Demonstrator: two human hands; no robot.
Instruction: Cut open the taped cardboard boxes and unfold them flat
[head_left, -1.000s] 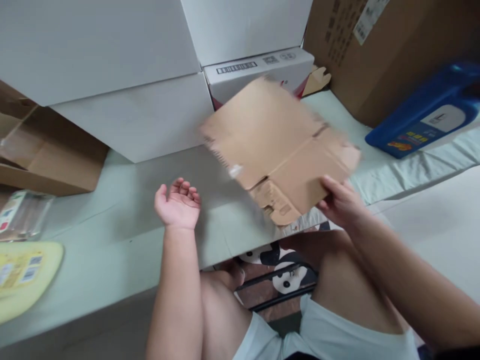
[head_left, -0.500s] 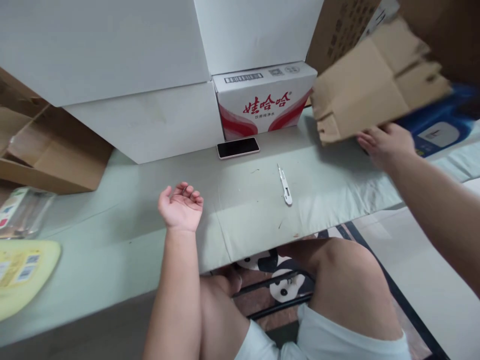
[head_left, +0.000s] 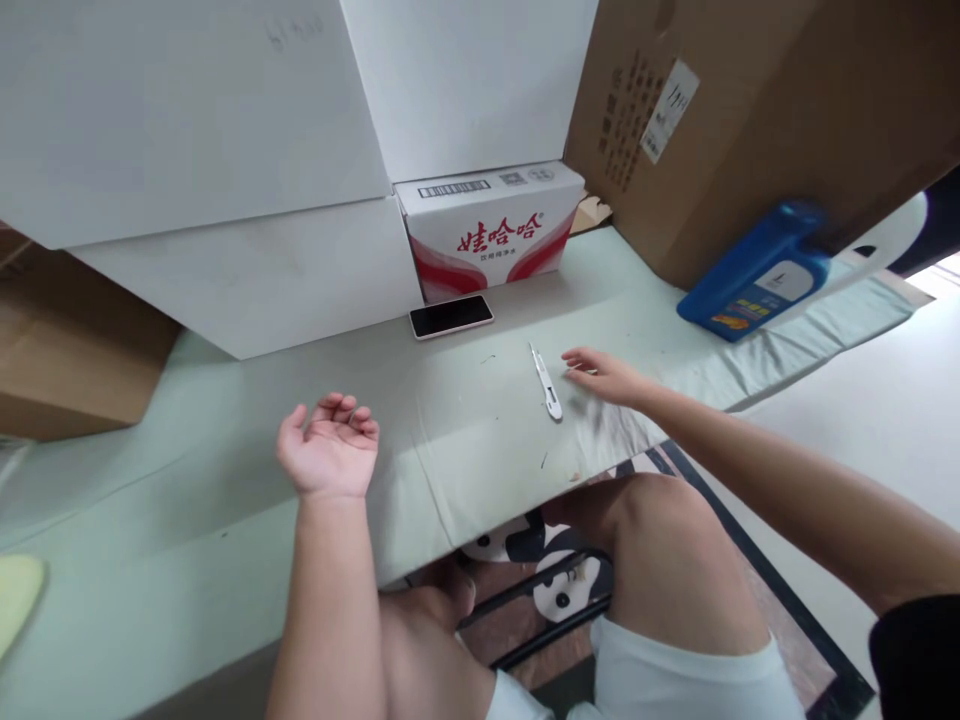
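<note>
My right hand holds nothing. Its fingers point left over the table, just right of a white craft knife, and a small gap separates them. The slim knife lies with its pointed tip toward the back. My left hand rests palm up on the pale green tablecloth, fingers loosely curled and apart, nothing in it. Between the hands and the boxes lies a phone with a dark screen.
A white and red carton stands at the back beside large white boxes. Brown cardboard boxes rise on the right and far left. A blue bottle stands at right. Behind the carton, a bit of torn cardboard shows.
My right hand has let go of the torn piece of cardboard and come back left, close to the craft knife. My left hand keeps its palm-up pose. The view has turned rightward.
</note>
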